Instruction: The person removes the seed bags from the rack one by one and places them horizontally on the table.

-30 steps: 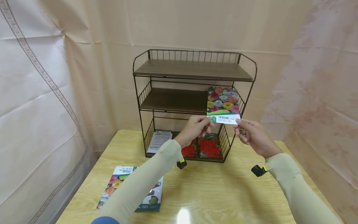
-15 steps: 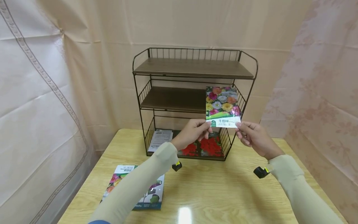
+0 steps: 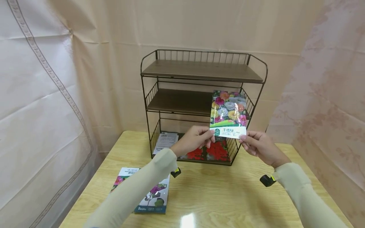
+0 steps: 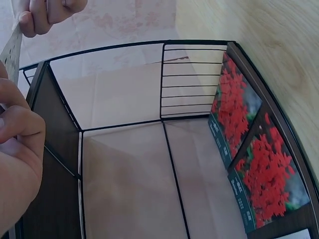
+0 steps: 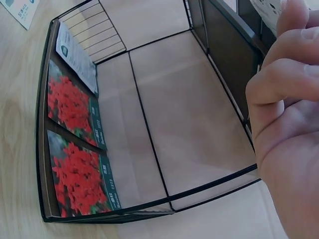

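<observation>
A flower seed packet (image 3: 228, 114), with colourful blooms above a white label strip, is held up in front of the middle shelf's right end. My left hand (image 3: 196, 139) pinches its lower left corner between thumb and fingers. At the lower right corner, my right hand (image 3: 260, 147) pinches it the same way. In the left wrist view only a thin edge of the packet (image 4: 12, 52) shows beside the left hand (image 4: 20, 144). The right wrist view has the right hand (image 5: 294, 99) at its right edge, with most of the packet out of sight.
A three-tier wire rack (image 3: 202, 71) with dark shelves stands at the back of the wooden table (image 3: 216, 190). Its bottom shelf bears two red-flower packets (image 3: 218, 150) and a white printed packet (image 3: 166, 142). More packets (image 3: 155, 196) lie at the table's left, partly behind my left sleeve.
The seed packet, still pinched in both hands, has come lower and a little nearer to me. The head view has shifted slightly, so the rack sits further right in it.
</observation>
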The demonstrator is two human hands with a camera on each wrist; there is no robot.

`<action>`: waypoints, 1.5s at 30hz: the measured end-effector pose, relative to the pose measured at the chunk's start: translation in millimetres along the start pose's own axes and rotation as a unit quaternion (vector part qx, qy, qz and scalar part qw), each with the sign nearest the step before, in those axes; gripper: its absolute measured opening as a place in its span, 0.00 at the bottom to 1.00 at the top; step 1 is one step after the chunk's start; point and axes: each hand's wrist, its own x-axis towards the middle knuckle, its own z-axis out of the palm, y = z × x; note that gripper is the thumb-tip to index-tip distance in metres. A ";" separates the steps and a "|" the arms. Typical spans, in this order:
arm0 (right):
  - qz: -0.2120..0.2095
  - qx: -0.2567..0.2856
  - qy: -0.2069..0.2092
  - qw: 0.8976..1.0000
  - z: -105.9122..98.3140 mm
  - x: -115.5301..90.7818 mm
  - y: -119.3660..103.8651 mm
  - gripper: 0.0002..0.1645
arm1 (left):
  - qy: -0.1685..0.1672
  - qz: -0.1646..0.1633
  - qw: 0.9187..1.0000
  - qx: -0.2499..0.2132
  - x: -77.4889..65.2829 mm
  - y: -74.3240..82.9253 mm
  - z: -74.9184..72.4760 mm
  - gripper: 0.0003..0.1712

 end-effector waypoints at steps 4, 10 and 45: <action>0.003 -0.014 -0.004 1.000 4.4 -0.2 3.5 0.17 | -0.010 0.000 1.000 0.013 -6.6 -1.0 -1.6 0.23; 0.012 -0.042 -0.009 0.999 11.5 -1.4 8.5 0.17 | -0.023 0.021 0.999 0.026 -16.9 -1.4 -5.2 0.23; 0.025 -0.065 -0.070 0.995 36.4 -10.9 37.7 0.18 | -0.065 -0.004 0.994 0.090 -67.2 -17.4 -12.6 0.21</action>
